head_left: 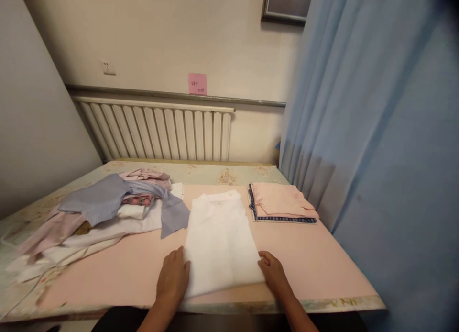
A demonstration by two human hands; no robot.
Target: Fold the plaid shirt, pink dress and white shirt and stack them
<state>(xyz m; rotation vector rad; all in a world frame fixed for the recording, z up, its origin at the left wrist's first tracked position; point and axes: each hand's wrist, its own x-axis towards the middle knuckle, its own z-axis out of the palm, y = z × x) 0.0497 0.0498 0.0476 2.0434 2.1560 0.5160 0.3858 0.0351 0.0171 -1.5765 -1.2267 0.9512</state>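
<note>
A white shirt [220, 241] lies folded into a neat rectangle in front of me, its collar pointing towards the wall. My left hand [173, 278] is at the shirt's left edge, thumb over the cloth and fingers against the side. At the lower right edge, my right hand [274, 273] has its fingers curled onto the fabric. Part of the fingertips on both sides is hidden by the cloth or blurred. Under the shirt is a pink cloth [118, 279] spread over the bed.
A loose heap of clothes, with a blue-grey garment [96, 198] on top, lies to the left. Right of the shirt is a folded pink garment [281, 199] over a dark checked one. A blue curtain [358, 131] hangs along the right; a radiator [161, 131] stands behind the bed.
</note>
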